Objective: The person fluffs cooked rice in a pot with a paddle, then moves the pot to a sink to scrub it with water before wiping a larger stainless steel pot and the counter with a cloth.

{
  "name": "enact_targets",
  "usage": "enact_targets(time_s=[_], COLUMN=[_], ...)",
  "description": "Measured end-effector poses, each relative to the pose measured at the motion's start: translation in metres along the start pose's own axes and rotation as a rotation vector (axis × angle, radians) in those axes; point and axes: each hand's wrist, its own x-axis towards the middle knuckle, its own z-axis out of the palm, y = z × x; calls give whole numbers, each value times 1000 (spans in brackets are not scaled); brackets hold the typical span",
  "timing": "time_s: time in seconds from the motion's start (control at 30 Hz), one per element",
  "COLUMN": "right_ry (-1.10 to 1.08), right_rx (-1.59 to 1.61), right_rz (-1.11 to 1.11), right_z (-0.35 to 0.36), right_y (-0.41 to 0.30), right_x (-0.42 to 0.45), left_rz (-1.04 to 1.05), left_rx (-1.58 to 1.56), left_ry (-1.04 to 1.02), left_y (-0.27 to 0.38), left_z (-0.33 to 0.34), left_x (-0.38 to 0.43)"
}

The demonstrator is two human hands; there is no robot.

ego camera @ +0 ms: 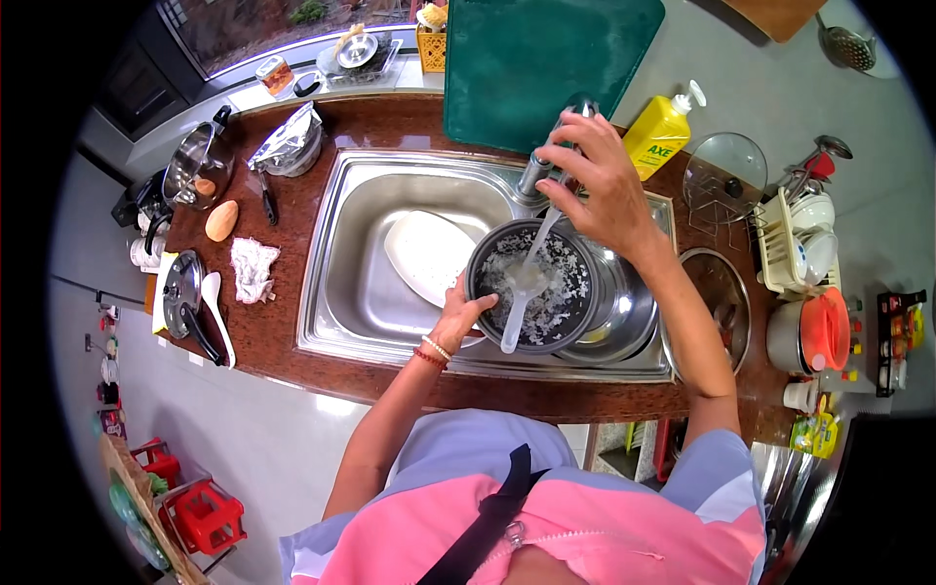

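Observation:
My left hand (466,314) grips the rim of a round dark pot (581,314) that has white grains, likely rice, scattered inside. Across the pot leans a translucent plastic spoon (518,322). Water streams down into it from the metal faucet (536,175). My right hand (596,179) is raised at the faucet, fingers spread around its upper part; whether they press on it is partly hidden. A white oval dish (428,252) lies in the steel sink (358,292), left of the pot. Beneath the pot, to the right, a shiny metal bowl (621,322) shows.
Behind the sink stand a green cutting board (545,66) and a yellow soap bottle (658,139). A glass lid (713,292) and dish rack (779,248) are at right. A cloth (253,269), a peeler or knife (269,201) and a white ladle (217,311) lie at left.

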Motion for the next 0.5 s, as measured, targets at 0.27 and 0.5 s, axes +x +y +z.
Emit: enact_targets(time_s=[0.27,0.5], right_ry=[283,256], right_rx=[28,71], right_rz=[311,832], right_z=[-5,20], right_y=[-15,-14], right_x=[-47,-143], left_rz=[19,14], left_rx=[-88,-114], left_ry=[61,64], left_y=[0,2], left_z=[0,1], left_x=[-6,-16])
